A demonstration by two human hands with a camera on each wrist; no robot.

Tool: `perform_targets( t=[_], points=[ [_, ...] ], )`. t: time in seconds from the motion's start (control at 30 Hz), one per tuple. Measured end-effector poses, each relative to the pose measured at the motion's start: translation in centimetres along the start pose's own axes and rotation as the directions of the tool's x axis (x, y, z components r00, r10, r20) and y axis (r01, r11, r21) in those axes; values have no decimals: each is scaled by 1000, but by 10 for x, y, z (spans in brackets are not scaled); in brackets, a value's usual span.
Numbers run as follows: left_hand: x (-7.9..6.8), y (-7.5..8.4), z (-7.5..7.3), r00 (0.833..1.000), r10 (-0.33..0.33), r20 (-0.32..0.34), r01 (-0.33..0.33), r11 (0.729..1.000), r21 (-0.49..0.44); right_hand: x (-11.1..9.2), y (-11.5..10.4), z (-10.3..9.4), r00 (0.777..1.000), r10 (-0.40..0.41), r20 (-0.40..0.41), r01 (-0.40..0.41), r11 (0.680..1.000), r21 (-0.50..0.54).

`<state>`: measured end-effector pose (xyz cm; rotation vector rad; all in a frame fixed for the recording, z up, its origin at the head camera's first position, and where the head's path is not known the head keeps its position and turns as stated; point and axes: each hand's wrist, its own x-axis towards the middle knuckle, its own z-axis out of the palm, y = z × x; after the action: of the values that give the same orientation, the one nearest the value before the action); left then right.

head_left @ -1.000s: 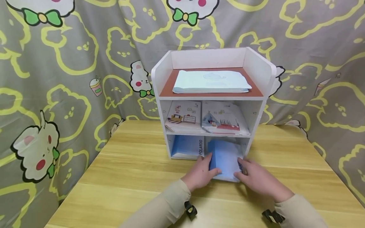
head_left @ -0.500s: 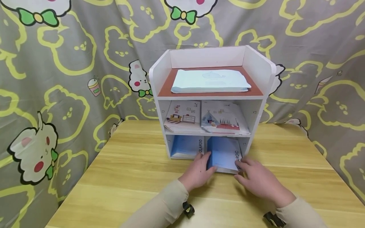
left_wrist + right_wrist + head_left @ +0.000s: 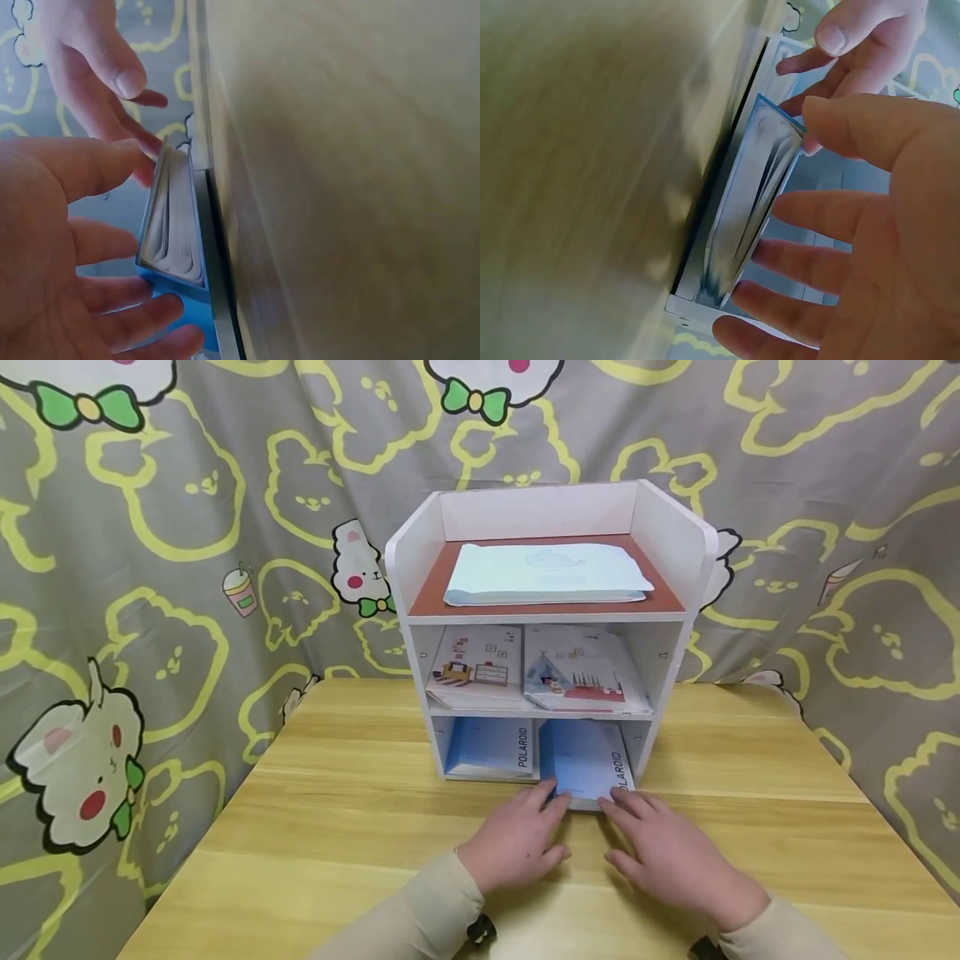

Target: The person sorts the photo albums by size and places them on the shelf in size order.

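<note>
A blue photo album (image 3: 581, 756) lettered POLAROID lies in the right half of the bottom shelf, its front edge jutting slightly out. My left hand (image 3: 517, 842), fingers extended, has its fingertips at the album's front left corner. On the other side, my right hand (image 3: 675, 860) has spread fingers, the tips at the front right edge. Both wrist views show the album's page edges (image 3: 176, 225) between its covers, with the fingers straight beside them. Another blue album (image 3: 487, 745), also lettered POLAROID, lies in the left half of that shelf.
The small white shelf unit (image 3: 656, 681) stands on a wooden table (image 3: 337, 810). Two illustrated books, a left one (image 3: 476, 668) and a right one (image 3: 588, 668), fill the middle shelf. A pale packet (image 3: 551, 572) with a whale drawing lies on top. A patterned curtain (image 3: 187, 568) hangs behind.
The right-hand album has slid back into the bottom shelf and lies flatter. Both hands have loosened from its sides, moving to its front edge with fingers straightened.
</note>
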<state>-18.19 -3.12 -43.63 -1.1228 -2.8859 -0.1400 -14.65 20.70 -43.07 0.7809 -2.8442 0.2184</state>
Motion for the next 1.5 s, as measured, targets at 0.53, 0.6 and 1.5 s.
perform_targets(
  t=[0.53, 0.6, 1.5],
  points=[
    [33, -26, -7, 997, 59, -49, -57, 998, 32, 24, 12, 13, 997, 15, -70, -17, 999, -35],
    [35, -28, -8, 997, 58, -55, -57, 998, 15, 27, 13, 14, 997, 26, -69, -29, 999, -39],
    [31, -32, -5, 999, -20, 32, 23, 997, -77, 29, 13, 10, 998, 34, -60, -35, 999, -7]
  ],
)
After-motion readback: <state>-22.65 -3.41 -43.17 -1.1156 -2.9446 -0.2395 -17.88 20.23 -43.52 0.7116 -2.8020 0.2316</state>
